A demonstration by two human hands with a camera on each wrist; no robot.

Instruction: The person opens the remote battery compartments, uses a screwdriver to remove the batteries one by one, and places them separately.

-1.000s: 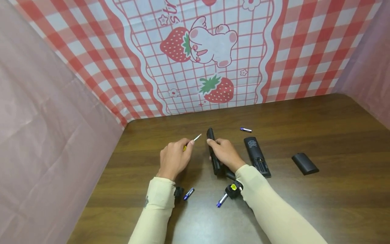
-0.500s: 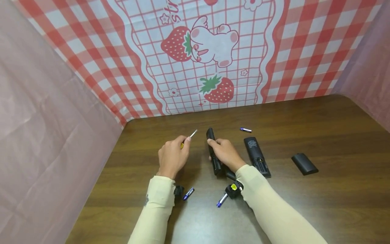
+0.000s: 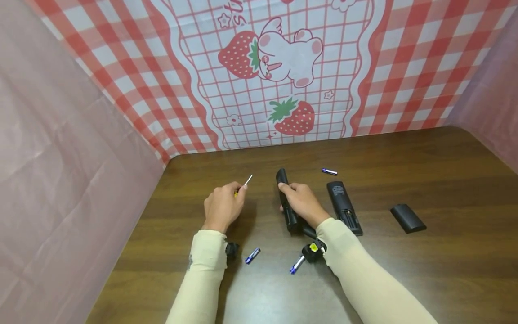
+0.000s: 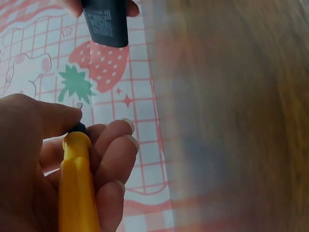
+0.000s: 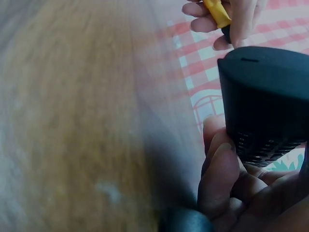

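Dark wood table [image 3: 404, 279], checked strawberry backdrop [image 3: 283, 67].
Left hand [image 3: 220, 208] pinching yellow screwdriver [image 3: 242, 186], tip aimed up-right toward backdrop; right hand [image 3: 302, 203] wrapped round black remote [image 3: 285, 198] mid-table, long axis running near-to-far. 3 batteries [image 3: 252, 255] scattered nearby.

wooden table [image 3: 404, 279], batteries [image 3: 252, 255], open remote [image 3: 344, 207]

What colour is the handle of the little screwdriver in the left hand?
Yellow; the screwdriver handle shows best in the left wrist view.
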